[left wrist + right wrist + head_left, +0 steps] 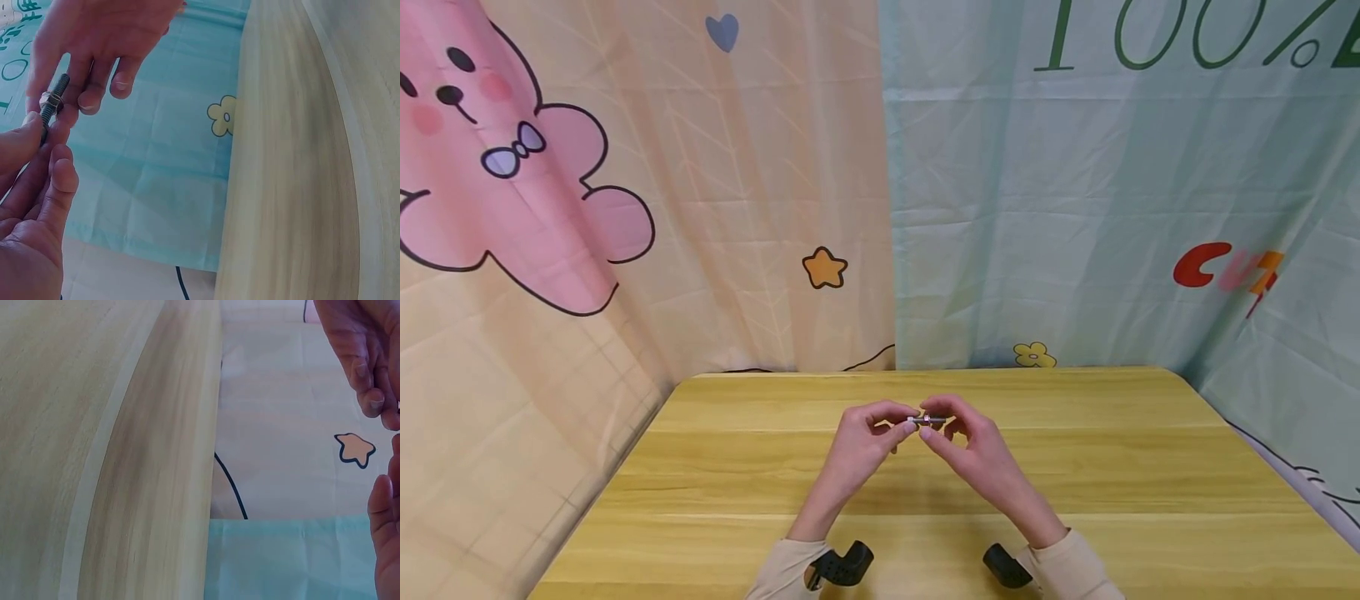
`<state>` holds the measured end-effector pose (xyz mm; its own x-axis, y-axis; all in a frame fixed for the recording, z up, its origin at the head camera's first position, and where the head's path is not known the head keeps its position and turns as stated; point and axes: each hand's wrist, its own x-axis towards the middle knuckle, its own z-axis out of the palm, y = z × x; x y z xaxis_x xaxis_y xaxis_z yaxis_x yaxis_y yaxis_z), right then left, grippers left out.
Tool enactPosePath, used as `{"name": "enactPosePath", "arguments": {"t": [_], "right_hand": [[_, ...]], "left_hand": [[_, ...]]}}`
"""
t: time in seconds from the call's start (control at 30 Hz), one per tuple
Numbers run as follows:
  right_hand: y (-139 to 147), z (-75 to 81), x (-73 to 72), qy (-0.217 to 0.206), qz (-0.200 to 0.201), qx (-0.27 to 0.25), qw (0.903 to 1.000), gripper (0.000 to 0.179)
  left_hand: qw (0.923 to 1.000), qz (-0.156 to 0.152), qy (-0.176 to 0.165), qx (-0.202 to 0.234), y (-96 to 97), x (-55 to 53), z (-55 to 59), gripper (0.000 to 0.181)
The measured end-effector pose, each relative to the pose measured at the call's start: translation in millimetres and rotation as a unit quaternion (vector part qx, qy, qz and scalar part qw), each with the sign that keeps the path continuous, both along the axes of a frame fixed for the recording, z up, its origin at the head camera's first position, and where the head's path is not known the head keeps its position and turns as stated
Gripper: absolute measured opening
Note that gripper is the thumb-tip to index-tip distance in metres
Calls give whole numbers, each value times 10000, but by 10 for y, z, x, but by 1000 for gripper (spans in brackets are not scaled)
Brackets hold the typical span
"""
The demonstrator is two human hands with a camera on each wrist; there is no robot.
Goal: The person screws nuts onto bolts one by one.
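Above the table, a short metal bolt (938, 420) with dark threads lies roughly level between both hands. My left hand (863, 442) pinches one end of it between thumb and fingers. Partway along the thread sits a shiny nut (50, 100), which the thumb and index finger of my right hand (973, 454) grip. In the left wrist view the thread (63, 82) sticks out past the nut on the right hand's side. The right wrist view catches only parts of the left hand (362, 350) and right hand (389, 531) at its edge, with the bolt out of sight.
A wood-grain table (737, 483) spreads under both hands. Behind it hang printed curtains, peach (760, 208) on the left and pale green (1037, 208) on the right. Black wrist-camera mounts (847, 565) sit by the sleeves.
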<state>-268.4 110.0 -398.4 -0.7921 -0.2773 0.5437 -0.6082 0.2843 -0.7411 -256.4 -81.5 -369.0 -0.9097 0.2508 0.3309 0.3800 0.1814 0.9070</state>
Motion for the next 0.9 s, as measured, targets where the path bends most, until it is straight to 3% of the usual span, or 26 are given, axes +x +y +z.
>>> {"name": "enactPosePath", "arguments": {"t": [0.2,0.43,0.7,0.9], "right_hand": [[8,17,-13,231,138,76,9996,22],[21,22,-5,-151,5,127,9998,11],[8,9,21,-445,-342,248,9981,22],[12,14,5,-444,-256,139,9986,21]], "left_hand": [[10000,-10,-22,49,8,91,139,14],[9998,-96,-21,171,14,75,111,13],[9998,-148,23,117,21,81,94,12],[9998,-103,21,173,17,89,107,13]]}}
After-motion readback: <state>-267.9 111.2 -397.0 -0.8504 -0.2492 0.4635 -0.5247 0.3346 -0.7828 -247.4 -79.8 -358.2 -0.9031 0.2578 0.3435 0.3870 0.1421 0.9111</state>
